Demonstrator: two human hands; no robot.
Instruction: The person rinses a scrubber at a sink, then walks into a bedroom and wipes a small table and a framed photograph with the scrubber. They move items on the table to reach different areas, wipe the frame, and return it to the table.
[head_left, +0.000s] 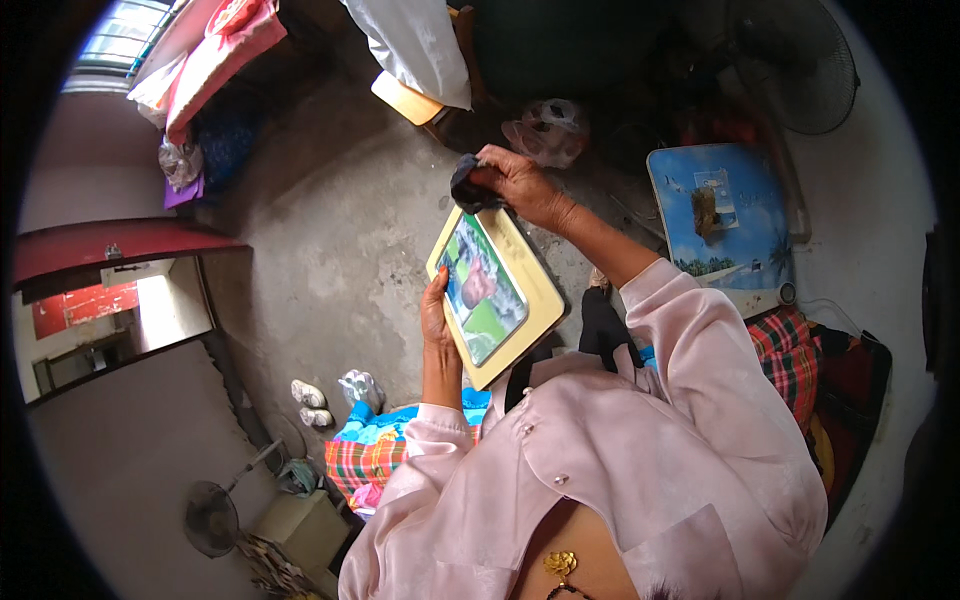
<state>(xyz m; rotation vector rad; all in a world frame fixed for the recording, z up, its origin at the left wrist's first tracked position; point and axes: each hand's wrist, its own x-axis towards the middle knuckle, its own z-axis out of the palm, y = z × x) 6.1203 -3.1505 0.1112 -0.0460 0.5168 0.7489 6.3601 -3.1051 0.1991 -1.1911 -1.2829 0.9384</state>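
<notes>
Before my chest is a tilted yellow picture frame (544, 289) with a rounded clear panel over a green and grey picture. My left hand (435, 311) grips its left edge, the thumb lying on the front. In my right hand (521, 187) is a bunched dark cloth (474, 184), held at the frame's top end; whether it presses on the frame cannot be told. The fingers of my right hand are partly hidden by the cloth.
Bare concrete floor (322, 247) lies ahead. A wooden chair (405, 97) with a white bag, a plastic bag (551, 131) and a blue beach-print board (720, 217) stand beyond. White shoes (311, 401) lie left of a bed's plaid cloth (364, 461); a fan (211, 519) stands lower left.
</notes>
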